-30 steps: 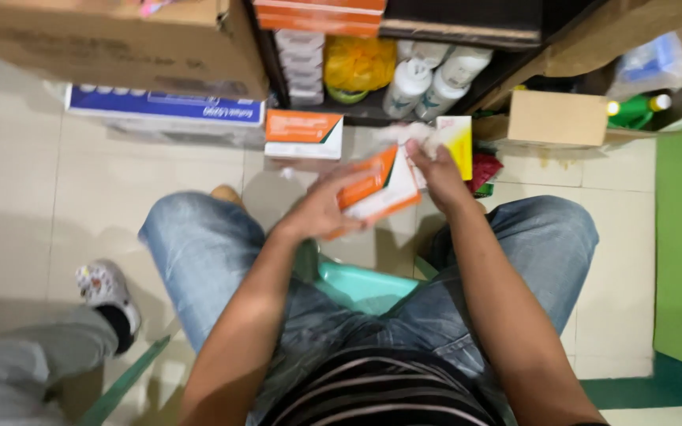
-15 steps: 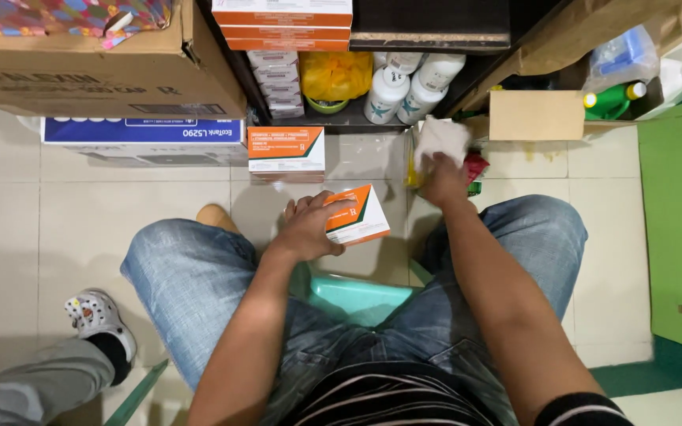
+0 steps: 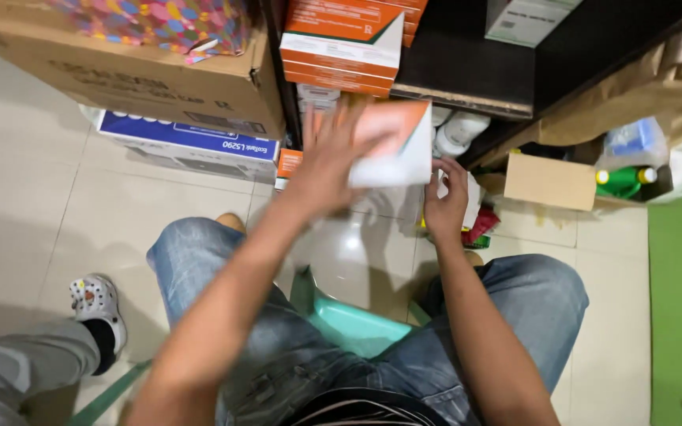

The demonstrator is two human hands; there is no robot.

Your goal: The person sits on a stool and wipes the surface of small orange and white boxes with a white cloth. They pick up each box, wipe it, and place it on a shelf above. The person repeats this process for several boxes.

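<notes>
Left hand [image 3: 327, 162] raised, fingers spread, gripping orange-white box [image 3: 392, 144] at its left edge; box blurred, held in air in front of shelf [image 3: 467, 79], below box stack [image 3: 341, 39]. Right hand [image 3: 445, 201] lower, just right of box, fingers loosely curled on white cloth [image 3: 471, 189]; grip unclear.

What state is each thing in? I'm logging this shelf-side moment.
Left hand: raised, gripping the orange-and-white box.
Right hand: low, on a white cloth.
Stack of orange boxes: lying flat on the shelf.
Cardboard carton: open, colourful items inside.
Green bottle: capped, lying down.
</notes>
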